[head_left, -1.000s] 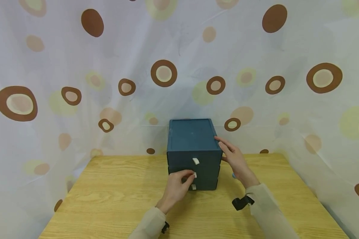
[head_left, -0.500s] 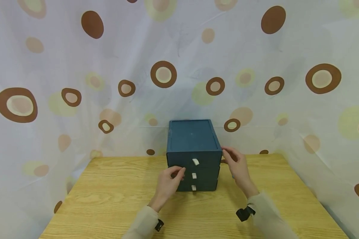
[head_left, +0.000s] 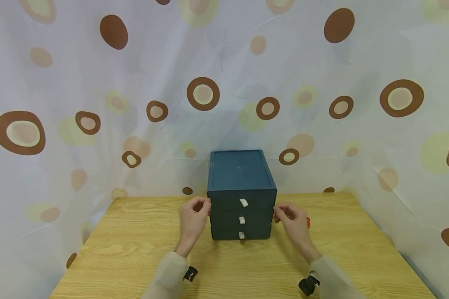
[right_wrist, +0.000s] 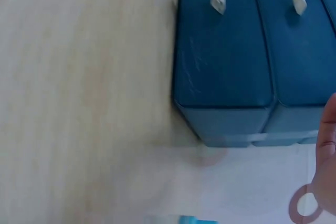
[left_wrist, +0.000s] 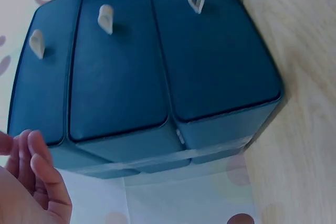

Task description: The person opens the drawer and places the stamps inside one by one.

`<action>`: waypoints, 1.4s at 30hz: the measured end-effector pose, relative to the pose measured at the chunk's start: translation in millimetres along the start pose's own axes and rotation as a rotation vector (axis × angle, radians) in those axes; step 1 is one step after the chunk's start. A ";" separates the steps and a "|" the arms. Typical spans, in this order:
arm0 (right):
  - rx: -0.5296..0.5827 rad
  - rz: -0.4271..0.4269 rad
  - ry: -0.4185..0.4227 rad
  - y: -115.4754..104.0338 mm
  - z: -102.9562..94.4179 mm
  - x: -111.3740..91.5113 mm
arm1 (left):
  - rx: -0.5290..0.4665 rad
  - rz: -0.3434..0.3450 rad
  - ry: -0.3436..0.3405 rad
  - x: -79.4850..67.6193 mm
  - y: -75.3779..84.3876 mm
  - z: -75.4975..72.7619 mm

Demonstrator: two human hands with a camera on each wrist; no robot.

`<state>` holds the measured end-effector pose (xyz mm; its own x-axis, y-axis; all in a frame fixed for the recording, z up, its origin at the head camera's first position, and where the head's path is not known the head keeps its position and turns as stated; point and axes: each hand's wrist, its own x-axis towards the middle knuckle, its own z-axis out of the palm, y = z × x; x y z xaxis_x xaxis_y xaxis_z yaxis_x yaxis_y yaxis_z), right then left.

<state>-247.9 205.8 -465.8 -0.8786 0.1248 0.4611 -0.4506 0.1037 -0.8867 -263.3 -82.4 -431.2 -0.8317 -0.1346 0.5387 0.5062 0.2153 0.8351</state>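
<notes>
A dark blue drawer unit (head_left: 241, 170) stands upright with three stacked drawers, all pushed in. Each front carries a small white pull tab, such as the middle tab (head_left: 242, 220). At the unit's left front edge is my left hand (head_left: 193, 216), its fingers loosely bent and holding nothing. In the left wrist view these fingers (left_wrist: 44, 174) lie beside the top drawer's side. On the opposite side my right hand (head_left: 293, 222) is near the front edge, fingers also loosely bent with nothing in them. The right wrist view catches only part of that hand (right_wrist: 326, 156).
The unit sits on a wood-grain table (head_left: 142, 236) before a dotted curtain (head_left: 164, 62). A small red thing (head_left: 308, 222) peeks out behind my right hand. A light blue piece (right_wrist: 197, 220) shows at the bottom of the right wrist view.
My left hand has let go of the middle tab and moved left to the unit's edge. My right hand has slid down from the top edge along the right side.
</notes>
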 end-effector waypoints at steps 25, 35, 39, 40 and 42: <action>-0.045 0.570 -0.323 15.4 39.4 -29.6 | -0.077 -0.008 -0.109 36.0 4.0 -3.2; -0.033 0.716 -0.456 22.2 58.0 -30.3 | -0.069 -0.010 -0.165 37.9 4.2 -7.9; -0.022 0.717 -0.459 24.5 61.5 -27.6 | -0.051 0.000 -0.186 39.3 4.5 -9.6; -0.021 0.713 -0.460 25.1 61.7 -26.9 | -0.049 0.002 -0.197 39.6 4.2 -10.1; -0.021 0.704 -0.466 26.1 61.7 -25.8 | -0.046 0.003 -0.229 40.2 3.9 -11.4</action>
<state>-246.8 144.4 -503.0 -0.9306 -0.2525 -0.2651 0.2260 0.1734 -0.9586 -292.1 -98.0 -405.0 -0.8574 0.0901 0.5067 0.5145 0.1703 0.8404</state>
